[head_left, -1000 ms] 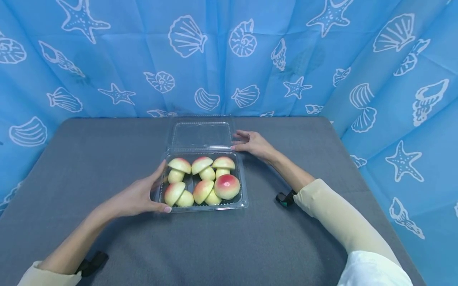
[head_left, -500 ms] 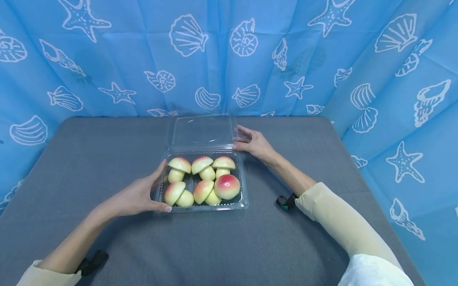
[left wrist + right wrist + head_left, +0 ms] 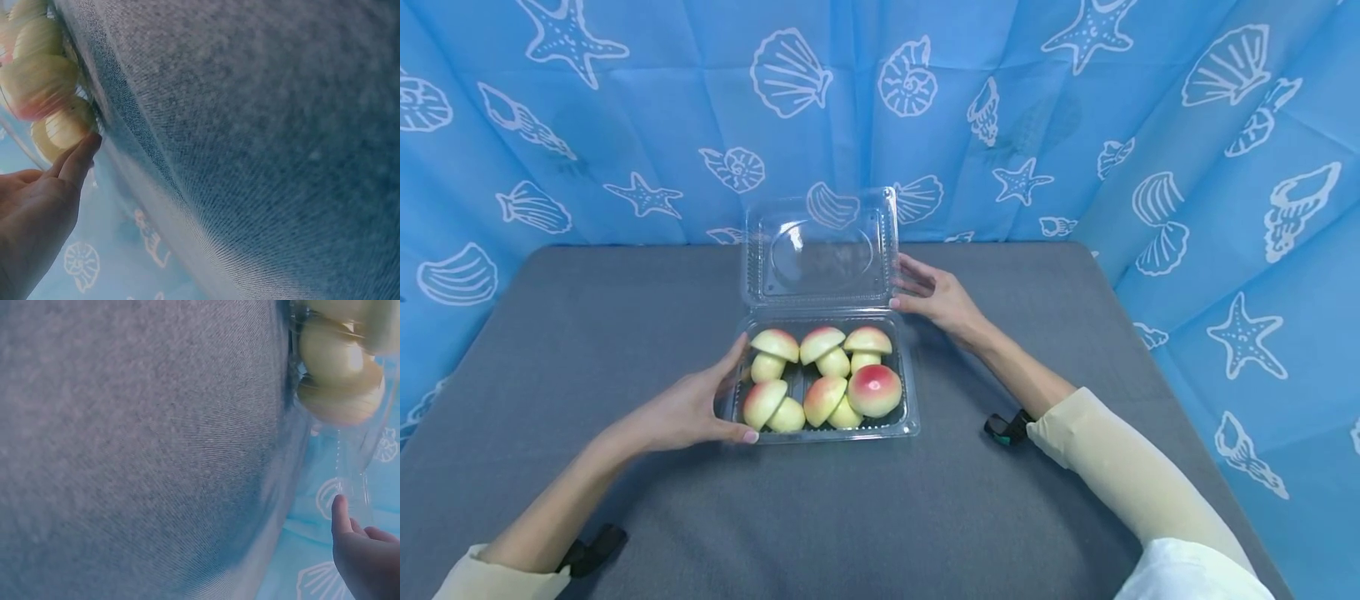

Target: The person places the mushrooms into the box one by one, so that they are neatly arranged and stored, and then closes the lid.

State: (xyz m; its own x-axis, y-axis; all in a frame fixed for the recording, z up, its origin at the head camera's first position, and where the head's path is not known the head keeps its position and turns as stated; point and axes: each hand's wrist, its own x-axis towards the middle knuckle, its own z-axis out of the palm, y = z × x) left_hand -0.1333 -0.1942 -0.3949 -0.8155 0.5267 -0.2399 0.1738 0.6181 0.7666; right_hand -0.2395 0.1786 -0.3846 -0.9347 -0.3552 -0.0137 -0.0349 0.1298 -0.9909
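Observation:
A clear plastic clamshell box sits in the middle of the table, its lid tilted up on the hinge at the back. In its base lie several mushroom-shaped pieces, pale yellow with reddish caps; one cap faces upward at the front right. My left hand grips the base's left side, thumb at the near left corner and fingers along the far part of that side. My right hand holds the lid's right edge near the hinge, thumb at the corner and fingers partly behind the plastic.
A grey cloth covers the table. Behind it and to the right hangs a blue curtain printed with white shells and starfish. Dark straps are worn at both wrists.
The lid has swung up from lying back to a steep tilt, raised by my right hand, which has shifted slightly up and right. My left hand and the base stay in place.

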